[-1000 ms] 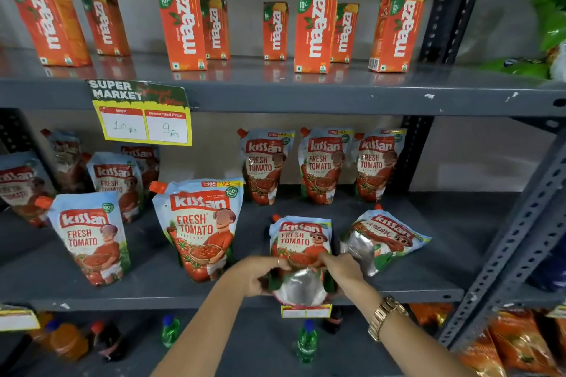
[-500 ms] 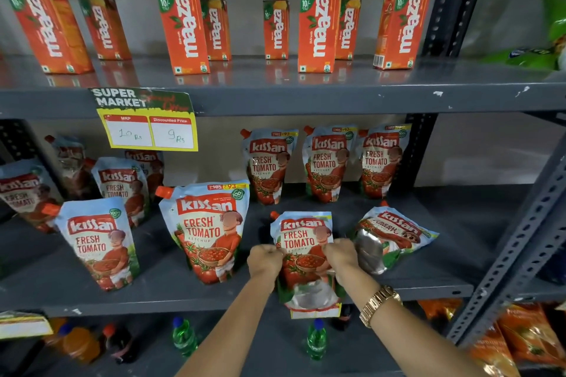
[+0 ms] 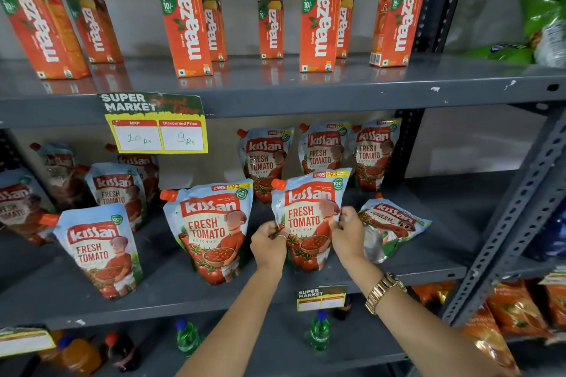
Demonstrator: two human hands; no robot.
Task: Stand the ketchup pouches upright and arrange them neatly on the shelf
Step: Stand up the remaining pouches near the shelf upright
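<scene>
A Kissan ketchup pouch (image 3: 309, 211) stands upright near the front of the grey middle shelf (image 3: 171, 294). My left hand (image 3: 269, 242) pinches its left edge and my right hand (image 3: 347, 231) pinches its right edge. To its right another pouch (image 3: 392, 223) lies flat on its back with its silver base facing me. Two upright pouches (image 3: 214, 226) (image 3: 101, 251) stand to the left in the front row. Three more (image 3: 266, 156) (image 3: 323, 147) (image 3: 375, 150) stand at the back, and several others sit at the far left.
Maaza juice cartons (image 3: 318, 24) line the upper shelf. A yellow price tag (image 3: 157, 125) hangs from its edge. A dark steel upright (image 3: 401, 150) bounds the shelf on the right. Bottles (image 3: 319, 330) stand on the lower shelf, with orange snack bags (image 3: 514, 309) to the right.
The pouch lay flat with its silver base toward me; both hands have tipped it up until it stands upright on the shelf.
</scene>
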